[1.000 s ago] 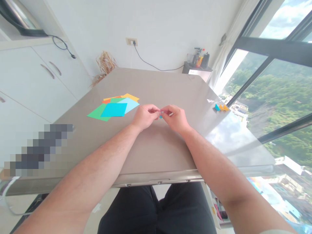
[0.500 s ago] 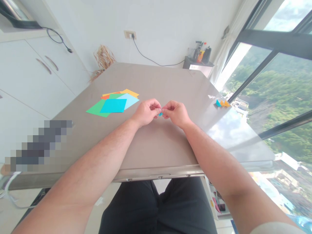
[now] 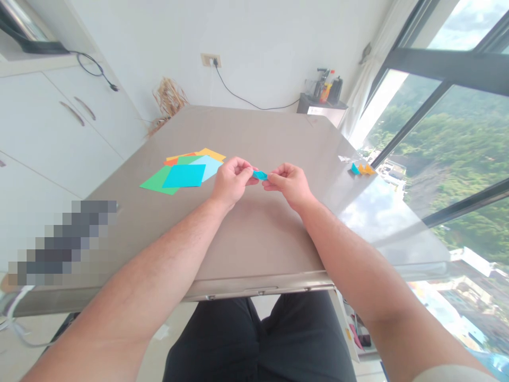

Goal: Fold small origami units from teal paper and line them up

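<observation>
A small folded piece of blue paper (image 3: 260, 175) is stretched between my two hands, just above the table (image 3: 258, 233). My left hand (image 3: 234, 180) pinches its left end between thumb and fingers. At the right end, my right hand (image 3: 289, 183) has it in a similar pinch. The paper's middle shows in the gap, creased and boat-like; both ends are hidden by fingertips. Left of my hands lies a loose pile of square paper sheets, with a blue sheet (image 3: 184, 175) on top of a green sheet (image 3: 157, 183).
Small folded paper boats, a blue one (image 3: 354, 169) and orange ones (image 3: 366, 170), stand at the table's right edge by the window (image 3: 441, 106). A pixelated dark object (image 3: 75, 233) lies at the left edge. Beyond the table's far end is a low cabinet (image 3: 322, 106).
My hands have moved apart, the left one shifting left, and more of the blue folded paper now shows between them. The view has tilted slightly.
</observation>
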Available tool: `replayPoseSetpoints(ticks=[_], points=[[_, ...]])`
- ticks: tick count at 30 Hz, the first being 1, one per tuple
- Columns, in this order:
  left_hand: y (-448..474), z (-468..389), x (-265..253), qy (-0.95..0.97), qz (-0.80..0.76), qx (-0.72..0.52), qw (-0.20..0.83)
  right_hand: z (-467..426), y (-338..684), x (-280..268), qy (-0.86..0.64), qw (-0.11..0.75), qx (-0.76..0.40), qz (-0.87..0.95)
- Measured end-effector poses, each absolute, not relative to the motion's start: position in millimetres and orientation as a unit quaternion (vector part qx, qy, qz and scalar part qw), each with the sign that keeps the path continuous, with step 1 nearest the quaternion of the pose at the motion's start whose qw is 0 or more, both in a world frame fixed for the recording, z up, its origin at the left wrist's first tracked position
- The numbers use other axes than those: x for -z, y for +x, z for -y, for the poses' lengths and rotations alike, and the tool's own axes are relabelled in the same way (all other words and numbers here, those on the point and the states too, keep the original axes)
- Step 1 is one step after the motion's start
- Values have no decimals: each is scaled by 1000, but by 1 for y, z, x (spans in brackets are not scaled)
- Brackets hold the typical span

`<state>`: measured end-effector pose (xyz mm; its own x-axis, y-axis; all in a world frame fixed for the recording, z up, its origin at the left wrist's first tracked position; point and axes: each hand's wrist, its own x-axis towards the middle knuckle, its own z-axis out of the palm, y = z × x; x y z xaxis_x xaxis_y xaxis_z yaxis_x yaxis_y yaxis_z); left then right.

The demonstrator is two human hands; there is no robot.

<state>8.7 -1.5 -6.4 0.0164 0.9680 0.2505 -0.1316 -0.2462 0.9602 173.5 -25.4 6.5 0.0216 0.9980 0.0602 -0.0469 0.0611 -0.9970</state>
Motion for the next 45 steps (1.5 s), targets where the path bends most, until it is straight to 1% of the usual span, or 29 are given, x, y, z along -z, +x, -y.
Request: replayPoseSetpoints(ticks=[3, 5, 7, 10, 13, 16, 20, 26, 30, 34, 40, 45], points=[[9, 1, 6, 505, -380, -589, 503, 26, 174, -6, -450, 540, -521, 485], [9, 0, 7, 496, -378, -592, 511, 26, 173, -4, -441, 544, -513, 496], [9, 0, 9, 500, -380, -592, 505, 25, 172, -1, -442, 539, -479, 534], [10, -1, 10, 509, -392, -592, 487, 24, 170, 3, -475, 502, -407, 597], [11, -1, 9, 490, -410, -603, 478, 24, 169, 4, -515, 478, -352, 618], [12, 0, 8, 469, -421, -605, 487, 25, 168, 3, -525, 485, -334, 614], [14, 1, 8, 452, -426, -607, 495, 27, 165, 1, -536, 480, -342, 605], [16, 2, 10, 446, -414, -617, 499, 30, 157, 2, -545, 479, -250, 641], [18, 4, 8, 444, -414, -621, 496, 29, 157, 2, -558, 466, -279, 627], [21, 7, 7, 423, -411, -632, 502, 28, 157, 1, -559, 475, -307, 606], [17, 5, 6, 423, -372, -622, 544, 29, 157, 4, -554, 497, -270, 611], [6, 2, 3, 457, -342, -563, 598, 28, 163, 5, -534, 503, -270, 623]])
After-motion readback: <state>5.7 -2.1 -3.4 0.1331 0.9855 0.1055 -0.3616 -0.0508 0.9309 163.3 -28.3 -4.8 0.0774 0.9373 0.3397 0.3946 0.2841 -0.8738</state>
